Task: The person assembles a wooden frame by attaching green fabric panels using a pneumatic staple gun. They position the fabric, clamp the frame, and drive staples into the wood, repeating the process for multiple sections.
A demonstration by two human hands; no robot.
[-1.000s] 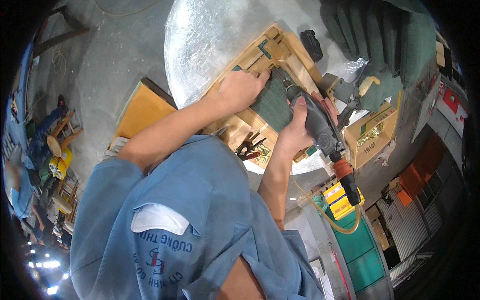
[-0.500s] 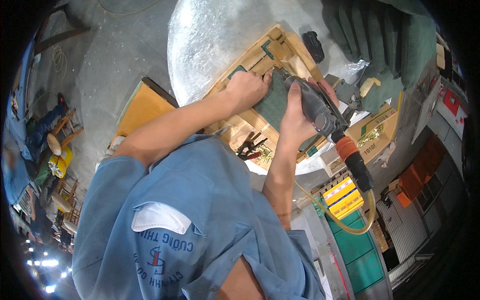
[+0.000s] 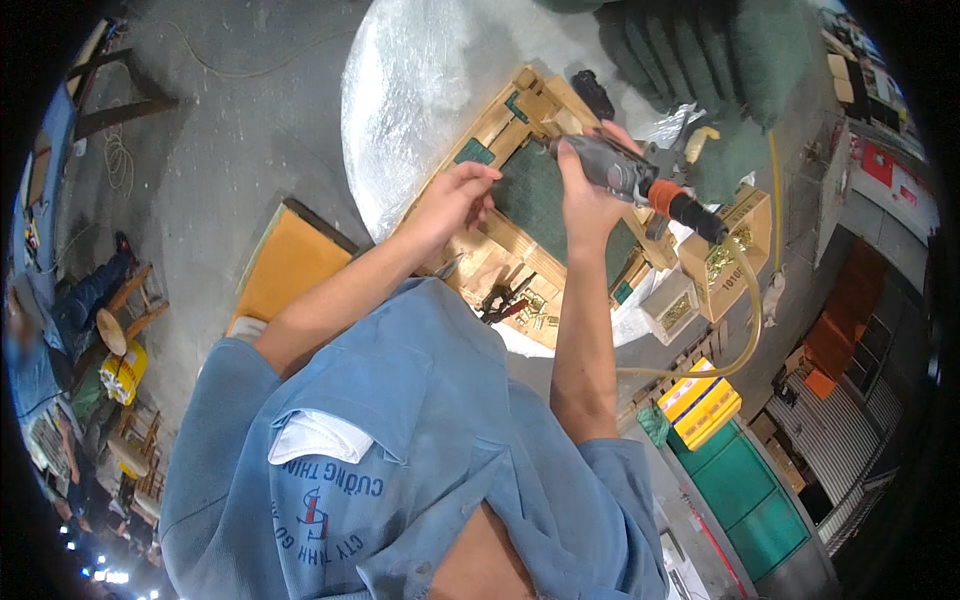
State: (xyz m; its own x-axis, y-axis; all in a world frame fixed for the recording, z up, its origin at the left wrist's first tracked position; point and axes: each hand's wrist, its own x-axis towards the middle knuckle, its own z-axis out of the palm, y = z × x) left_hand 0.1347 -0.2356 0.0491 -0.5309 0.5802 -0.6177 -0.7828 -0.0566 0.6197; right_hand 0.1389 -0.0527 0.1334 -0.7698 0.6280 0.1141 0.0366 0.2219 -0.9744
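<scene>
A wooden frame (image 3: 462, 142) with a dark green fabric panel (image 3: 555, 195) inside it lies on a round table covered in clear plastic film. My right hand (image 3: 588, 190) grips a dark pneumatic screwdriver (image 3: 615, 168) with an orange collar and a yellowish air hose. Its nose is above the frame's upper inner corner. Over the frame's left rail is my left hand (image 3: 455, 205), its fingers curled in; whatever they may hold is too small to make out. Below it, a wooden tray (image 3: 470, 288) holds small brass-coloured hardware and a black hand tool with red (image 3: 505, 300).
Cartons of brass-coloured hardware (image 3: 738, 250) stand to the right of the table. Green cushions (image 3: 690, 60) are stacked at the far right. A black object (image 3: 592, 95) lies beyond the frame. An orange-topped board (image 3: 285, 265) is at the left; a yellow box (image 3: 700, 405) is at the lower right.
My left hand has drawn back from the frame's corner, down and to the left. My right hand and the screwdriver have lifted slightly, with the driver turned flatter.
</scene>
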